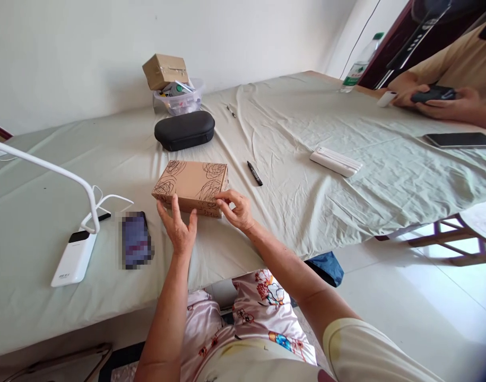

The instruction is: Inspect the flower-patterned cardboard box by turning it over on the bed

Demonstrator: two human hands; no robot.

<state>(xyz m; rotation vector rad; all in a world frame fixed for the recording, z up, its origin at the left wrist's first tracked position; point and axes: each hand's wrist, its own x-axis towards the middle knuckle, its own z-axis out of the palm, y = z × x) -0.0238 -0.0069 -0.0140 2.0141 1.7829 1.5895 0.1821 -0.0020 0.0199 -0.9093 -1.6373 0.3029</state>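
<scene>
A brown cardboard box [189, 179] with black scribbled loops at its corners lies closed on the cloth in front of me. My left hand [178, 229] rests against its near left side, fingers and thumb spread, not wrapped round it. At the near right corner, my right hand [235, 209] has thumb and forefinger pinched together on the box's edge. The exact spot between those fingertips is hidden. A black marker [254, 173] lies to the right of the box, apart from both hands.
Behind the box sit a black zip case [184, 130] and a plastic basket [183, 102] carrying another carton [164, 71]. A phone [136, 240] and white lamp base [75, 258] are at left. A white device [336, 162] lies right; a person's hands [437, 101] hold a dark object.
</scene>
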